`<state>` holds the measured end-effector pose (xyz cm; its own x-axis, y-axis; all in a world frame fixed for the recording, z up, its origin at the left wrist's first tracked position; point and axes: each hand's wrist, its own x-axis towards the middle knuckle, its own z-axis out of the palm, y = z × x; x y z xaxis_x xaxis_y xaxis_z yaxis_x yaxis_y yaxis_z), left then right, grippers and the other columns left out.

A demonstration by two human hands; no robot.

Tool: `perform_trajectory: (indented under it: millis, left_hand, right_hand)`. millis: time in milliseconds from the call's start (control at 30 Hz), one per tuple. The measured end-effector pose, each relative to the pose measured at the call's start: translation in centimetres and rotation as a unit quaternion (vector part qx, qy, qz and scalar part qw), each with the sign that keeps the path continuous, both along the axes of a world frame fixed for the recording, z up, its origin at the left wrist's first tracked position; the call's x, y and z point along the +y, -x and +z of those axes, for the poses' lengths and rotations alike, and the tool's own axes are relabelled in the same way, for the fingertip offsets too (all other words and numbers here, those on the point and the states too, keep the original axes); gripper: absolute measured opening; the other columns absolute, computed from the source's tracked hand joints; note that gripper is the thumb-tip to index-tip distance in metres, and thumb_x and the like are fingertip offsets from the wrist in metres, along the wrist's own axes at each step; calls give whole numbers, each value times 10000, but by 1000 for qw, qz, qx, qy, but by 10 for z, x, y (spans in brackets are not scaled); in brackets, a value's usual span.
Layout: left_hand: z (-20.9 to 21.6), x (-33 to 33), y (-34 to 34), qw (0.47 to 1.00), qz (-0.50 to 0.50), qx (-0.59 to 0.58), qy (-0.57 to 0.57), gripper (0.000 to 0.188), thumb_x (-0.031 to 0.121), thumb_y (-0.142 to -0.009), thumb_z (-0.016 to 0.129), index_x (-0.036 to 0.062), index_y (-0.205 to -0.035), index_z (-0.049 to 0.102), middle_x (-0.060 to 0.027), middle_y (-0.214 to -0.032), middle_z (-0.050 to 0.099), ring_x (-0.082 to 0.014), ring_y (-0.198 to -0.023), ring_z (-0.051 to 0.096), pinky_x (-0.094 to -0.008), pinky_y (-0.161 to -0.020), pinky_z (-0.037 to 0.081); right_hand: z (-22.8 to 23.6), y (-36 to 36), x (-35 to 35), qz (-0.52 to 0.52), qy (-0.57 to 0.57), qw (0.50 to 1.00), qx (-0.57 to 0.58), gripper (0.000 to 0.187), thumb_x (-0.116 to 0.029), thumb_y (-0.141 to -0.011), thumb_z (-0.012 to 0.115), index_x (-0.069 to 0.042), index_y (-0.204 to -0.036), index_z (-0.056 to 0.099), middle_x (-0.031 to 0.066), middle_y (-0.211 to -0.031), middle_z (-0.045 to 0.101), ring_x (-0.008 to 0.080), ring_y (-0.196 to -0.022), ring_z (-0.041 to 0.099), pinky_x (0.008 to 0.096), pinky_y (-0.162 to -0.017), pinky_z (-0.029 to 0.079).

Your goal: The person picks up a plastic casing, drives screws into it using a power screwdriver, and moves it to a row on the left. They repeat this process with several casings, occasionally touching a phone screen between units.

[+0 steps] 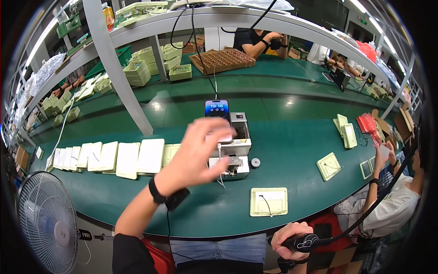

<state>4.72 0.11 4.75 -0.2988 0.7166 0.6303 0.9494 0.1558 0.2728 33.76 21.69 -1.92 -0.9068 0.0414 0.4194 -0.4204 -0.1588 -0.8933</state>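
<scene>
Head view: left hand (199, 150) blurred, fingers spread before phone (216, 108), well in from tabletop's (292, 146) near edge; contact unclear. Right hand (290, 237) clamped on black grip (305, 243) by edge. Careless brush might topple phone.

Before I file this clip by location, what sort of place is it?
Probably a factory assembly line: there's a long green workbench, a row of similar pale casings laid out along its left side, and a co-worker in a white top seated at the right.
</scene>
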Motion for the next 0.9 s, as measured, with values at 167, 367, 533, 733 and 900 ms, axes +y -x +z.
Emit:
perform_trajectory:
  millis: [167,367,533,733,900]
  left_hand:
    - [-70,23,-102,943,-206,-216,148,483,207,-905,680,-5,-1328,585,-203,-1360,594,-350,-1291,577,-471,-1111,462]
    - [-135,59,-141,980,-157,24,121,618,328,-943,692,-33,-1419,535,-186,-1462,562,-340,-1354,546,-469,-1131,450]
    - [-146,25,-154,962,-115,89,231,615,332,-978,604,-25,-1469,507,-178,-1520,525,-326,-1391,516,-461,-1138,434]
    - [-146,-23,-157,941,-47,199,269,561,286,-997,490,-18,-1468,519,-178,-1501,545,-328,-1383,524,-464,-1125,437]
    - [-143,-26,-153,940,-32,197,278,564,299,-987,488,-15,-1453,535,-194,-1465,570,-332,-1363,543,-476,-1121,447]
  right_hand:
    - [12,13,0,118,44,990,56,154,69,-794,783,86,-817,633,159,-676,652,260,-519,641,368,-507,557]
    - [52,29,-17,149,27,982,114,178,-3,-846,780,62,-823,616,133,-658,630,249,-485,603,354,-479,534]
    - [79,43,3,172,-43,977,119,201,-38,-880,772,42,-872,588,125,-648,631,236,-476,605,354,-471,543]
    - [81,83,-15,7,41,990,138,273,-114,-944,759,-1,-990,515,109,-669,648,227,-566,652,380,-567,595]
    - [81,155,-55,-124,3,977,171,285,-199,-988,692,-55,-979,447,39,-599,510,159,-451,498,351,-442,509]
